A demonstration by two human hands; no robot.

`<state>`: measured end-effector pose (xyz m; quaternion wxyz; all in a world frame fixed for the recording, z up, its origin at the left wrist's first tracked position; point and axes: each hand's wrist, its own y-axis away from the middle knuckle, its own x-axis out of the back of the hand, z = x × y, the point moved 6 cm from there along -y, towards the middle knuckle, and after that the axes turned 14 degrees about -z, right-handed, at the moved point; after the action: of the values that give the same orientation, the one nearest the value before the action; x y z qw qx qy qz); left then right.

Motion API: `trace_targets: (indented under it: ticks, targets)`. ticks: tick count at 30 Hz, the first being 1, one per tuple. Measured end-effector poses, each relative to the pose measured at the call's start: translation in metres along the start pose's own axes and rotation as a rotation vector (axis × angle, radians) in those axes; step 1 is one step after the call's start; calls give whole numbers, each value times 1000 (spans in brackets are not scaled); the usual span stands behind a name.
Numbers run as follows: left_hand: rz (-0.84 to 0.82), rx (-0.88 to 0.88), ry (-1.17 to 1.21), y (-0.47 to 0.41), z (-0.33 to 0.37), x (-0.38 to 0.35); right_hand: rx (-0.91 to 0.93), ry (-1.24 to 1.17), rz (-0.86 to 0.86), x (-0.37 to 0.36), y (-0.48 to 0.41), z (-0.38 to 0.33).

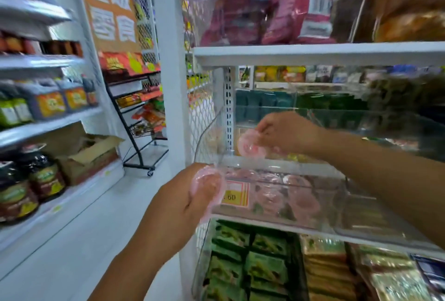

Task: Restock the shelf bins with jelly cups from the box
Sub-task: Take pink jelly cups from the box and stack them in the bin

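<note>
My left hand (192, 194) grips a pink jelly cup (212, 192) just outside the front left corner of a clear plastic shelf bin (277, 164). My right hand (286, 132) reaches over the bin's open top and holds pink jelly cups (250, 145) above the inside of the bin. Several more pink jelly cups (301, 199) lie in the bin, seen through its clear front wall beside a yellow price tag (234, 194). The whole view is blurred by motion.
White shelves (313, 53) hold red snack bags above and green packets (248, 264) in a bin below. Across the white aisle floor, a left shelf carries jars and bottles, an open cardboard box (89, 156) and a black wire rack (142, 132).
</note>
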<state>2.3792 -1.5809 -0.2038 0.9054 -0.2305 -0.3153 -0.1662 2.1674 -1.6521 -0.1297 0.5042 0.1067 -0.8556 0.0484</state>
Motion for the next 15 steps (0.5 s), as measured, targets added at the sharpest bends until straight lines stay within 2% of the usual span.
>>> trace_targets:
  ticks: [5,7,12,15]
  targets:
    - [-52,10,-36,-12,-20,6,-130,159,-164,-29,-91,9]
    - [-48,-2,-26,-14,-26,7,-172,44,-221,-46,-116,14]
    - [-79,-1,-27,-18,-32,7,-298,-262,-498,-86,-137,29]
    - [-83,17,-31,-19,-37,6,-231,-193,-447,-83,-142,29]
